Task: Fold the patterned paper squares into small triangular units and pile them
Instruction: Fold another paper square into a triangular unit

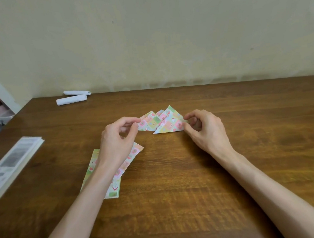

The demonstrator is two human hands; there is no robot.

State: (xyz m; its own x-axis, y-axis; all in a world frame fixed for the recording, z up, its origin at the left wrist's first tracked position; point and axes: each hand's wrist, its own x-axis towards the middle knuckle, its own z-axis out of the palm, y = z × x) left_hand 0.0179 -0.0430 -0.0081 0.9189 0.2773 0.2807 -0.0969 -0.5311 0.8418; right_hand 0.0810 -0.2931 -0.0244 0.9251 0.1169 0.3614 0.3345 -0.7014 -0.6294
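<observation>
I could read nothing: the grey print on the white paper booklet (pixel 11 165) on the left was blurred, and the near pastel patterned paper squares (pixel 112 189) showed only small pictures.

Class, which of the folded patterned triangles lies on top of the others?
The rightmost triangle: it overlaps the other triangles on its left, and the right hand pinches its right corner.

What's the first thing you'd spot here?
Colourful folded triangles sit in the middle of the wooden table, between the left hand and the right hand. The right hand pinches the front triangle by its corner. Flat patterned sheets lie under the left forearm.
</observation>
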